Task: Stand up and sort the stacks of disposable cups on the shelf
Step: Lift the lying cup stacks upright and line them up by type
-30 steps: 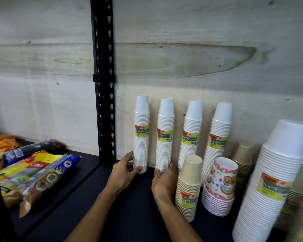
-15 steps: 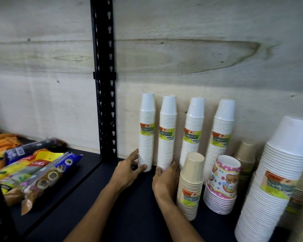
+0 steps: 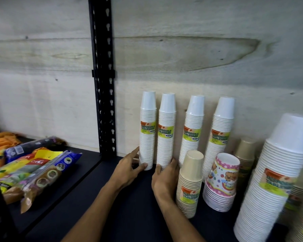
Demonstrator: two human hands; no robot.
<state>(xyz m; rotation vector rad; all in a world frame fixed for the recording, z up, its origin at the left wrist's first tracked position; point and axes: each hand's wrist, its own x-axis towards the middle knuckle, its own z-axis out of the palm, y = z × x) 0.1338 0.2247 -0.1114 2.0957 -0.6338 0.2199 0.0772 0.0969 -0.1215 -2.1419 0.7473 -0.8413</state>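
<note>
Four tall white cup stacks with green labels lean upright against the plywood back wall. My left hand [image 3: 128,170] grips the base of the leftmost white stack [image 3: 147,137], thumb in front and fingers behind it. My right hand [image 3: 164,179] holds the base of the second white stack [image 3: 166,137], thumb on its left and fingers on its right. These two stacks stand almost touching. The third white stack [image 3: 191,133] and the fourth white stack [image 3: 219,137] stand free further right.
A short beige cup stack [image 3: 191,182] stands right beside my right wrist, with a patterned cup stack [image 3: 222,180], another beige stack [image 3: 245,154] and a wide white cup stack [image 3: 276,180] beyond. A black upright post [image 3: 103,75] divides the black shelf [image 3: 129,215]. Snack packets [image 3: 33,172] lie left.
The leftmost white stack has shifted right, closing the gap to the second stack. Both hands stay at the two stacks' bases.
</note>
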